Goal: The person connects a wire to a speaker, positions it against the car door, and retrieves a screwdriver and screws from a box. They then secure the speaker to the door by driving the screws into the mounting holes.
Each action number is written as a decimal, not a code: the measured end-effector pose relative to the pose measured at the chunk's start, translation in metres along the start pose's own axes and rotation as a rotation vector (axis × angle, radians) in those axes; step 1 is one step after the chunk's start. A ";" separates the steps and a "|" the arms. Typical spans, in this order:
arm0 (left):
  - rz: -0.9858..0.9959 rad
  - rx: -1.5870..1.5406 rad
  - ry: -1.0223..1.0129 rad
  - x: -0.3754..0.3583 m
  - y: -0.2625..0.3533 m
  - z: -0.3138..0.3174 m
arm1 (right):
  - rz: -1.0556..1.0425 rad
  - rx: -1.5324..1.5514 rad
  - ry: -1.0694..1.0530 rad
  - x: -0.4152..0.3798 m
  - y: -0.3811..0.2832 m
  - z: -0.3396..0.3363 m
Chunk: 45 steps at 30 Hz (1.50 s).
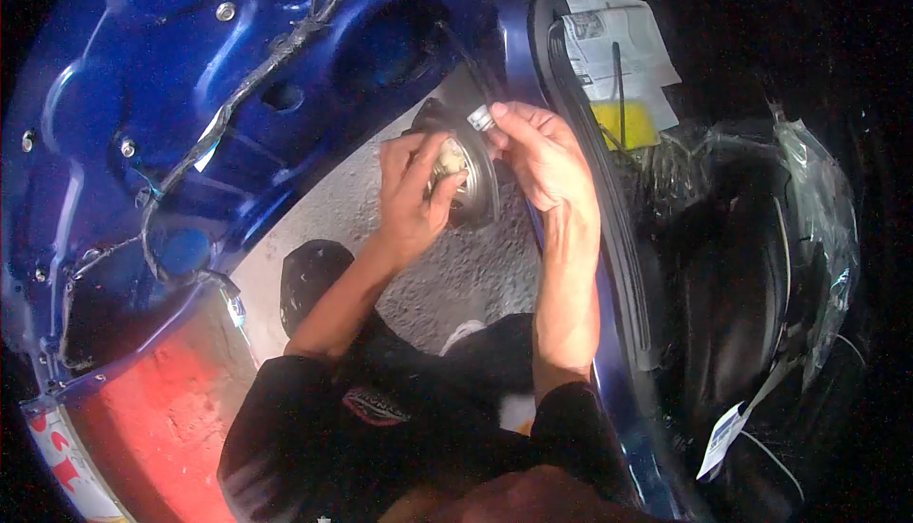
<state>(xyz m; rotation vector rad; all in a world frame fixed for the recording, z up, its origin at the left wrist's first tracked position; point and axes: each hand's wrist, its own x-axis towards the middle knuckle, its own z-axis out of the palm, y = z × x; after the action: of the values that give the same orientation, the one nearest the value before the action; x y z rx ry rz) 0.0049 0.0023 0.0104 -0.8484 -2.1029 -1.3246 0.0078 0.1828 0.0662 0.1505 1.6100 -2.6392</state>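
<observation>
Near the middle of the head view, a round metallic speaker-like part point(483, 185) shows in the gap beside a blue door panel point(228, 76). My left hand point(416, 185) has its fingers curled round a small pale object point(449, 160) in front of the round part. To its right, my right hand point(540, 157) pinches a small white piece point(480, 119) between thumb and fingertips. The two hands are apart. A dark cable harness point(257, 81) runs along the blue panel.
On the right is a dark car interior with a plastic-wrapped seat point(818, 228). Papers point(623, 43) and a yellow item point(630, 124) lie at the upper right. A white tag point(721, 442) hangs lower down. A red surface point(171, 409) is at the lower left.
</observation>
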 end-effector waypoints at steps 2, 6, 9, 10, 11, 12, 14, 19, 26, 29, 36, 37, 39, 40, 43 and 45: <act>0.021 -0.021 0.004 0.002 -0.002 -0.001 | -0.050 -0.097 0.043 -0.003 -0.001 0.005; -0.042 0.002 -0.031 0.007 0.005 -0.007 | -0.129 -0.415 0.117 -0.009 -0.006 0.013; -0.081 0.030 -0.061 0.008 0.006 -0.010 | -0.178 -0.603 0.197 -0.014 -0.011 0.025; -0.100 0.029 -0.068 0.008 0.005 -0.010 | -0.205 -0.669 0.225 -0.016 -0.013 0.030; -0.120 0.028 -0.075 0.007 0.004 -0.009 | -0.232 -0.736 0.253 -0.017 -0.013 0.034; -0.126 0.027 -0.071 0.008 0.004 -0.009 | -0.252 -0.758 0.258 -0.017 -0.012 0.036; -0.136 0.024 -0.063 0.009 0.005 -0.009 | -0.294 -0.802 0.268 -0.017 -0.011 0.040; -0.095 0.053 -0.048 0.009 0.002 -0.009 | -0.490 -0.962 0.235 -0.017 -0.011 0.045; -0.133 -0.012 -0.064 0.011 0.004 -0.013 | -0.617 -1.060 0.228 -0.011 -0.006 0.050; -0.136 -0.012 -0.063 0.009 0.002 -0.012 | -0.583 -1.090 0.232 -0.012 -0.006 0.051; -0.151 0.007 -0.064 0.013 0.009 -0.016 | -0.620 -1.214 0.228 -0.014 -0.007 0.051; -0.150 0.010 -0.065 0.013 0.010 -0.016 | -0.611 -1.217 0.226 -0.013 -0.006 0.051; -0.160 -0.015 -0.066 0.012 0.008 -0.014 | -0.604 -1.228 0.220 -0.013 -0.006 0.050; -0.173 -0.043 -0.066 0.011 0.007 -0.013 | -0.606 -1.236 0.217 -0.012 -0.006 0.050; -0.205 -0.083 -0.084 0.011 0.009 -0.014 | -0.576 -1.166 0.229 -0.012 -0.007 0.050; -0.218 -0.072 -0.086 0.012 0.010 -0.015 | -0.571 -1.138 0.259 -0.012 -0.004 0.051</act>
<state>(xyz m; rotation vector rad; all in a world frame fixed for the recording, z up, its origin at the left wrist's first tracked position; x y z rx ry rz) 0.0057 -0.0050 0.0308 -0.7332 -2.2792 -1.5073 0.0163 0.1389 0.0940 -0.0336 3.3060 -1.5144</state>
